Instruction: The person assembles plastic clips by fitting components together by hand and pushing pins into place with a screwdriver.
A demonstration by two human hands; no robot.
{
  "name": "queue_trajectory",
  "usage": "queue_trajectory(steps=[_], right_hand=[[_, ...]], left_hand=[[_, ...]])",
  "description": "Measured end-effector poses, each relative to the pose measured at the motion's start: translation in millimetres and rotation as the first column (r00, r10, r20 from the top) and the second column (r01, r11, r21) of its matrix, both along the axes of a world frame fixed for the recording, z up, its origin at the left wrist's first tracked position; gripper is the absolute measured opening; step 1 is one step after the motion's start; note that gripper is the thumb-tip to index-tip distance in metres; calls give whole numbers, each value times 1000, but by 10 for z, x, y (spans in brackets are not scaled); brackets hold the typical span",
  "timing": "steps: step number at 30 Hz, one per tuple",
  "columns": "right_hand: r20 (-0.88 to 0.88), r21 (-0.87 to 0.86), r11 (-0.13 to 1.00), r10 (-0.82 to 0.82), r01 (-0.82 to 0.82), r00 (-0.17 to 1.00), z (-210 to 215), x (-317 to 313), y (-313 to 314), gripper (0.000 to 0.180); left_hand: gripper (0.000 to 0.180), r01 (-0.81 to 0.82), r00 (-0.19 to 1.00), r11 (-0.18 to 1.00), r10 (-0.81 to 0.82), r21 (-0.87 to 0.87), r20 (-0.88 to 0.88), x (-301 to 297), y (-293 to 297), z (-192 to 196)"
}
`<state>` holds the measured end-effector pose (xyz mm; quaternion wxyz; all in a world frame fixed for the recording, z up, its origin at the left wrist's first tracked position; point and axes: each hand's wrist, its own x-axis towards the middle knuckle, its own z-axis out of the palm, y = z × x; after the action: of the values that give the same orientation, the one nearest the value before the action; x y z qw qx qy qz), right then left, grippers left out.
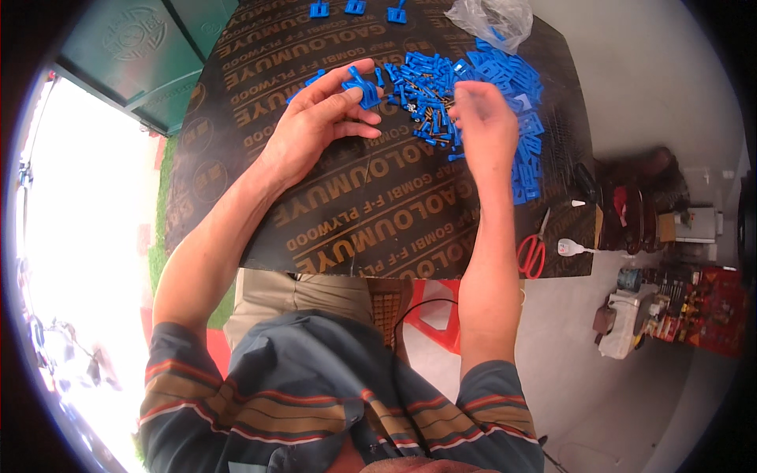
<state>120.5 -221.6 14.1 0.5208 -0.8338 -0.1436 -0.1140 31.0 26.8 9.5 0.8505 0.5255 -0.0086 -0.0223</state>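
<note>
Between the thumb and fingers of my left hand (pixel 315 122) is a blue plastic bracket (pixel 363 93), a square piece with an upright stem. Its other fingers are partly spread below it. More blue plastic shows just behind that hand. My right hand (pixel 489 122), slightly blurred, is over the right edge of a heap of small blue plastic pegs and brass-coloured screws (pixel 426 94). Its thumb and fingers are drawn together in a pinch. Whatever they may hold is too small to make out. Beside this hand spreads a pile of flat blue square plates (pixel 530 130).
Several blue brackets, one of them a stemmed bracket (pixel 397 14), stand along the table's far edge. A clear plastic bag (pixel 493 20) lies at the far right. Red-handled scissors (pixel 531 254) and a white-capped bottle (pixel 569 247) lie near the right front corner of the dark plywood tabletop (pixel 355 213).
</note>
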Motion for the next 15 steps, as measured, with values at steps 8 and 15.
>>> queue_trajectory(steps=[8,15], right_hand=[[257,-560,828,147,23,955,-125,-183,277,18],[325,-583,809,149,74,934,-148,-171,257,12]], left_hand=[[54,98,995,987,-96,-129,26,12,75,-53],[62,341,939,870,-337,-355,75,-21,88,58]])
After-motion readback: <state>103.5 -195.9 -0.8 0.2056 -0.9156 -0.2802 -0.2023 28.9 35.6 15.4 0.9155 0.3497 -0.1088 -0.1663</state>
